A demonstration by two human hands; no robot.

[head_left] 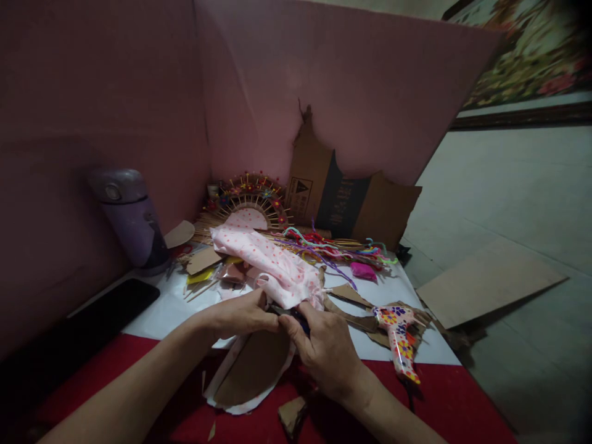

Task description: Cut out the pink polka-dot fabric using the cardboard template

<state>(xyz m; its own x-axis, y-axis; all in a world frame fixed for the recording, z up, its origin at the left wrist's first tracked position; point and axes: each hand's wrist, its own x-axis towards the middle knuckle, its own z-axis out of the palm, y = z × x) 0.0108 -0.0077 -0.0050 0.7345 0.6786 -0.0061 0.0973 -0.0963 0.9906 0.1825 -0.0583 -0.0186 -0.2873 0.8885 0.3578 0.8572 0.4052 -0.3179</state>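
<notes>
My left hand (243, 316) pinches the near edge of a pink polka-dot cloth (268, 262) that lies bunched across the table. My right hand (324, 345) is closed around a dark tool, apparently scissors (291, 313), at the same edge of the cloth. Just below both hands lies a curved cardboard piece (252, 370) backed with white fabric.
A flower-patterned glue gun (398, 339) lies to the right. Coloured pipe cleaners (333, 250), a stick fan (250, 200) and torn cardboard (342, 197) stand behind. A purple flask (132, 219) and a black phone (115, 305) are on the left. Cardboard scraps (291, 414) lie near the red table edge.
</notes>
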